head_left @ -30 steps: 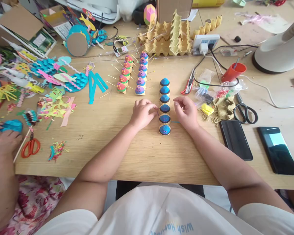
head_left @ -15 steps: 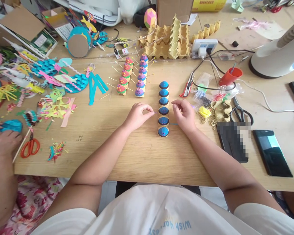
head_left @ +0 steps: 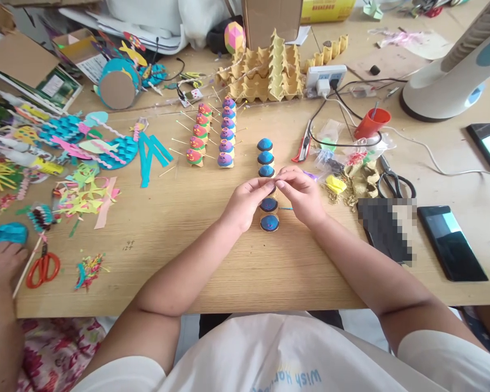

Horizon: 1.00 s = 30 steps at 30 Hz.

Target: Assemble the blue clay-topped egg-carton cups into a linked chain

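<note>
A row of egg-carton cups (head_left: 269, 222) with domed blue tops and dark rims runs away from me on the table. Above the middle of that row, my left hand (head_left: 249, 201) and my right hand (head_left: 300, 195) meet at the fingertips. Both are closed in a pinch, and whatever sits between the fingers is too small to make out. The hands cover part of the row. A thin blue strip (head_left: 286, 208) sticks out to the right of one cup, below my right hand.
Two rows of decorated cups, one red-green (head_left: 195, 158) and one purple-blue (head_left: 225, 159), stand farther left. To the right lie a utility knife (head_left: 303, 146), black scissors (head_left: 394, 182) and a phone (head_left: 452, 242). Another person's hand (head_left: 4, 264) rests at far left near orange-handled scissors (head_left: 43, 269).
My two hands have come together over the middle of the blue row; before, they were apart on either side of it. The whole view has shifted slightly.
</note>
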Each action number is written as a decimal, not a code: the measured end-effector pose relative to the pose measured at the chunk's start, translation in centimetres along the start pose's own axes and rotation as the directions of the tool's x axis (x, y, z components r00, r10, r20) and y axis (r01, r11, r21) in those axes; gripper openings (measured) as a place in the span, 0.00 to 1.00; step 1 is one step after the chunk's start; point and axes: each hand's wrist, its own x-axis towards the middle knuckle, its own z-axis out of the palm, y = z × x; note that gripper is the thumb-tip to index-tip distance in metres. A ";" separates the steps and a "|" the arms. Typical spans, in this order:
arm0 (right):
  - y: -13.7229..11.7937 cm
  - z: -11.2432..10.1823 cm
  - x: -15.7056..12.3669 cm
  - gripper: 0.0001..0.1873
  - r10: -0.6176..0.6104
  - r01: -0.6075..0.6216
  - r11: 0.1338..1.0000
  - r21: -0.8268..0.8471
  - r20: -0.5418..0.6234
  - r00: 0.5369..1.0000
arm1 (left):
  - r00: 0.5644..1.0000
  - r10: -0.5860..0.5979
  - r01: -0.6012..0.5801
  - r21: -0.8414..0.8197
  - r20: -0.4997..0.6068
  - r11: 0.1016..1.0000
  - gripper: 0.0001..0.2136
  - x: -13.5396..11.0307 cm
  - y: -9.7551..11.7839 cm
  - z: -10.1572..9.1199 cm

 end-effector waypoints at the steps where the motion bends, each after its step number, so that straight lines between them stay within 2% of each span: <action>1: 0.1 0.0 0.0 0.14 0.011 -0.011 1.000 0.004 0.000 1.000 | 0.999 0.046 -0.046 0.027 -0.004 0.999 0.23 0.1 -0.3 -0.2; 3: 0.3 -0.2 0.1 0.15 0.029 -0.029 0.999 -0.025 0.005 1.000 | 0.978 0.206 -0.200 0.129 -0.034 0.971 0.19 0.3 -0.8 -0.7; 4: 0.4 -0.2 0.1 0.15 0.031 -0.030 0.998 -0.055 0.006 1.000 | 0.951 0.308 -0.293 0.223 -0.030 0.930 0.17 0.3 -1.0 -1.0; 6: 0.6 -0.4 0.0 0.13 0.008 -0.007 0.990 -0.140 0.009 1.000 | 0.863 0.505 -0.466 0.428 0.025 0.774 0.14 0.3 -1.3 -1.5; 8: 0.6 -0.6 0.0 0.09 -0.041 0.047 0.968 -0.247 0.028 0.999 | 0.784 0.615 -0.547 0.565 0.086 0.618 0.11 0.4 -1.5 -1.9; 9: 0.6 -0.7 -0.1 0.07 -0.067 0.079 0.948 -0.309 0.048 0.997 | 0.758 0.643 -0.560 0.614 0.109 0.557 0.11 0.5 -1.5 -2.0; 13: 0.4 -0.7 -0.1 0.04 -0.179 0.220 0.853 -0.474 0.129 0.975 | 0.716 0.676 -0.569 0.708 0.176 0.419 0.08 0.7 -1.8 -2.4; 16: 0.2 -0.6 -0.1 0.05 -0.184 0.236 0.809 -0.539 0.149 0.972 | 0.687 0.699 -0.581 0.726 0.196 0.368 0.06 0.8 -2.0 -2.5; 26: 0.5 -0.4 0.0 0.03 -0.274 0.353 0.741 -0.570 0.223 0.935 | 0.630 0.746 -0.621 0.717 0.216 0.316 0.04 1.0 -2.2 -2.6; 30: 0.4 -0.3 0.0 0.03 -0.241 0.309 0.766 -0.564 0.194 0.951 | 0.605 0.770 -0.639 0.699 0.200 0.321 0.06 1.1 -2.4 -2.7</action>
